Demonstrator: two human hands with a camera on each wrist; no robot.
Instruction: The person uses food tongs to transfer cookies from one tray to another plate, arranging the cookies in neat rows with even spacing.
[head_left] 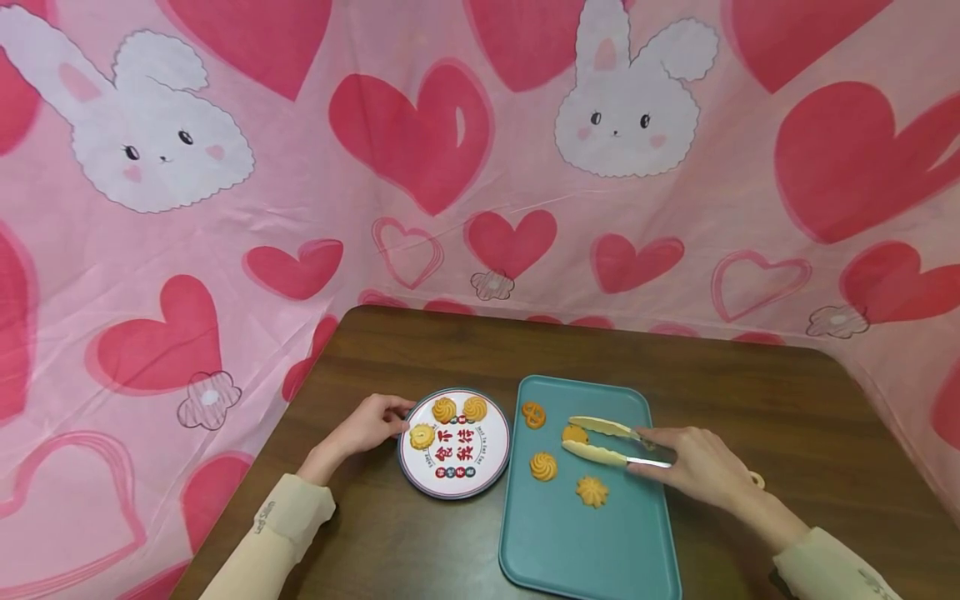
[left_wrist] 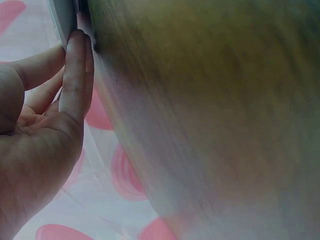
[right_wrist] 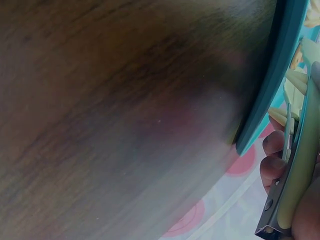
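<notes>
My left hand (head_left: 378, 418) pinches the left rim of a round white plate (head_left: 422, 468) with red lettering; in the left wrist view its thumb and fingers (left_wrist: 75, 75) meet at the plate's edge. Two swirl cookies (head_left: 444, 409) lie at the plate's far side, and another cookie (head_left: 422, 436) sits near my left fingers. My right hand (head_left: 701, 462) grips cream-tipped metal tongs (head_left: 596, 452) over a teal tray (head_left: 585, 550). The tongs' tips straddle a round cookie (head_left: 574, 434) on the tray.
Also on the tray are a pretzel (head_left: 534, 414), a swirl cookie (head_left: 543, 467) and a flower-shaped cookie (head_left: 592, 492). Plate and tray stand side by side on a dark wooden table (head_left: 420, 350). A pink heart-and-rabbit cloth (head_left: 517, 183) hangs behind it.
</notes>
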